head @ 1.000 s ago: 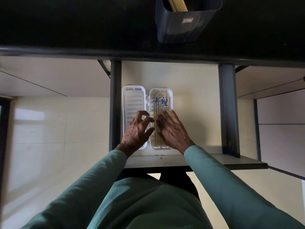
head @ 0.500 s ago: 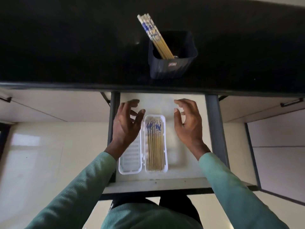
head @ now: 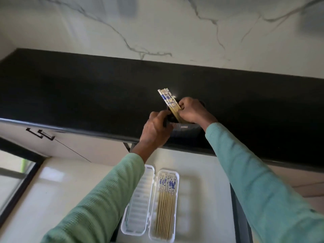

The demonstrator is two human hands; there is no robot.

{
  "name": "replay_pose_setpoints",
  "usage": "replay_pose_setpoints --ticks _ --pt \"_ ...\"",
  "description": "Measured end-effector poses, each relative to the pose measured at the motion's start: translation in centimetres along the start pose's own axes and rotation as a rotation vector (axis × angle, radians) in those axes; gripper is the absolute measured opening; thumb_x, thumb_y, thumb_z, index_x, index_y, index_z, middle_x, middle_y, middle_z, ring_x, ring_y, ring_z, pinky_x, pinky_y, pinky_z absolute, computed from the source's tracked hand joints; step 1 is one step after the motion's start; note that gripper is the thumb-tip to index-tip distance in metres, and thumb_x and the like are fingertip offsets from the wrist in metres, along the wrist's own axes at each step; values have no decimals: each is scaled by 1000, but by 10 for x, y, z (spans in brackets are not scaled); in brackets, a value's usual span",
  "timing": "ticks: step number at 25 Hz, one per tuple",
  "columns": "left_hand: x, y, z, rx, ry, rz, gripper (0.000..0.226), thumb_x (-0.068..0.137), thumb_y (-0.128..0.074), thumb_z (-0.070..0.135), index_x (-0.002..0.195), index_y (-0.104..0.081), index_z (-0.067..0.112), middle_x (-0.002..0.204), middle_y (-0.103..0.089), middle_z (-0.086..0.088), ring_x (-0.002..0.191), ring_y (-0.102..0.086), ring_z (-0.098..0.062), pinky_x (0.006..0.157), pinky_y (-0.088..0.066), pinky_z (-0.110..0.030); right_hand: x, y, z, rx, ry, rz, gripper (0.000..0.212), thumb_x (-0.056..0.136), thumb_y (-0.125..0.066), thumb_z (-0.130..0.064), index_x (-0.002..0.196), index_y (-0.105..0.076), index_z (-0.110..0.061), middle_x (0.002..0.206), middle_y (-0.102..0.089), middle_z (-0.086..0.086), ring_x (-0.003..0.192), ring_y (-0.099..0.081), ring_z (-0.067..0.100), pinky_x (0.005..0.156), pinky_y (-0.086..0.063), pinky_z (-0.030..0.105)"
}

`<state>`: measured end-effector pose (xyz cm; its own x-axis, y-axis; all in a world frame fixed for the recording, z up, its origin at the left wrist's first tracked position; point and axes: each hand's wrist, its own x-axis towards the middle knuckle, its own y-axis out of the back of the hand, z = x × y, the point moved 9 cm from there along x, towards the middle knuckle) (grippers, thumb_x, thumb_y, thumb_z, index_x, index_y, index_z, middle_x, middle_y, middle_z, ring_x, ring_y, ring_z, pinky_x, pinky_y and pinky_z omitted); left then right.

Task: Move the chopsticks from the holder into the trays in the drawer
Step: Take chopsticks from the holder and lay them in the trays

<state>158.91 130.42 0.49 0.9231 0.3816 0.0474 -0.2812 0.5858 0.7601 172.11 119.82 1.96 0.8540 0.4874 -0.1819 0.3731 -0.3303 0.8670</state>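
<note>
A dark holder (head: 185, 131) stands on the black counter, partly hidden by both hands. A bundle of bamboo chopsticks with blue-patterned tops (head: 168, 102) sticks out of it, leaning left. My right hand (head: 191, 110) is closed around the bundle's lower part. My left hand (head: 157, 130) grips the holder's left side. In the open drawer below, a white tray (head: 176, 190) holds several chopsticks (head: 165, 204) laid lengthwise. Beside it on the left lies its hinged white ribbed half (head: 138, 204), with nothing in it.
The black counter (head: 87, 95) runs across the view under a white marbled wall (head: 157, 28). Cabinet doors with dark handles (head: 42, 135) sit at the left. The drawer's dark right rail (head: 240, 216) borders the pale drawer floor (head: 201, 199).
Both hands rose from the drawer to the holder on the counter. The right hand closed on the chopstick bundle and the left hand took the holder. The view tilted upward.
</note>
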Motion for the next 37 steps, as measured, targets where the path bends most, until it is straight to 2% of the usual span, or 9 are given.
replay_pose_setpoints --ticks 4,8,15,20,24,27,30,34,37 --pt "-5 -4 2 34 -54 -43 62 96 -70 30 153 -44 28 134 -58 -6 114 -65 -25 93 -51 -30 21 -29 14 87 -21 -201 30 93 -71 -19 123 -69 -18 107 -73 6 95 -70 20 86 -60 41" --pt "-9 -9 0 78 -21 -127 74 97 -68 35 160 -29 32 134 -61 -6 109 -67 -23 97 -56 -41 25 -21 16 162 80 -49 36 88 -84 -22 122 -74 -15 114 -80 5 92 -74 15 74 -56 27" --pt "-5 -15 0 135 11 -139 76 97 -66 42 160 -26 32 138 -55 -8 115 -62 -25 86 -48 -29 16 5 16 164 180 115 28 91 -81 -27 116 -76 -16 105 -81 0 79 -70 7 66 -54 20" --pt "-1 11 16 89 42 91 61 96 -66 47 148 -45 24 144 -51 -6 127 -55 -26 101 -52 -40 -3 37 11 313 266 288 20 92 -79 -21 111 -78 -13 103 -81 0 75 -68 -4 63 -54 15" --pt "3 47 61 -93 -49 218 53 99 -64 42 147 -51 22 130 -58 -3 99 -65 -12 89 -60 -39 -30 72 -6 572 364 351 21 92 -81 -19 112 -80 -14 97 -81 -9 81 -76 -2 74 -66 27" --pt "0 82 88 -302 -125 266 43 100 -64 36 141 -58 24 117 -65 -1 87 -67 -16 82 -61 -44 -56 95 -40 747 522 274 21 91 -81 -17 112 -81 -16 96 -81 -13 90 -79 4 77 -65 27" --pt "-20 109 102 -530 -211 231 38 102 -65 24 139 -60 18 117 -69 -9 90 -71 -31 74 -62 -45 -81 109 -69 857 586 221 24 92 -80 -16 115 -80 -8 104 -83 0 97 -80 14 83 -65 37" --pt "-60 131 79 -435 -197 185 43 102 -64 18 144 -58 16 120 -65 -13 96 -71 -24 77 -63 -37 -110 77 -89 975 521 101 26 90 -81 -11 115 -79 -6 103 -83 4 95 -81 17 83 -66 39" --pt "-102 109 32 -315 -112 36 42 102 -63 17 144 -60 16 116 -72 -6 95 -74 -21 79 -63 -39 -131 -5 -81 1055 317 -78 23 89 -82 -7 112 -79 -7 98 -83 7 91 -82 22 84 -66 47"
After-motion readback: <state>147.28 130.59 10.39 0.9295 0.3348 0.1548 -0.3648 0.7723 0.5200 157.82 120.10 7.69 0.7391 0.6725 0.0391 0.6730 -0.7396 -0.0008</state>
